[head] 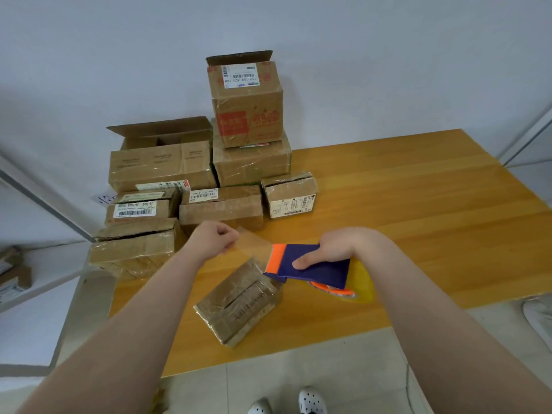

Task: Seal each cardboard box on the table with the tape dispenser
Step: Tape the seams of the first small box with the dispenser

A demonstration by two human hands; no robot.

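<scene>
While the right hand (337,249) grips the blue-and-orange tape dispenser (310,265) at frame centre, the left hand (213,239) pinches the free end of the clear tape strip (254,244). Just below both, a small cardboard box (239,303) lies on the wooden table (418,204); more boxes (161,165) are stacked upper left.

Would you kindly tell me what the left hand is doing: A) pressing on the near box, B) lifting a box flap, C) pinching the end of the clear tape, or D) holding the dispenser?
C: the left hand pinches the end of the clear tape, which stretches to the tape dispenser gripped by the right hand, above the near box.
</scene>
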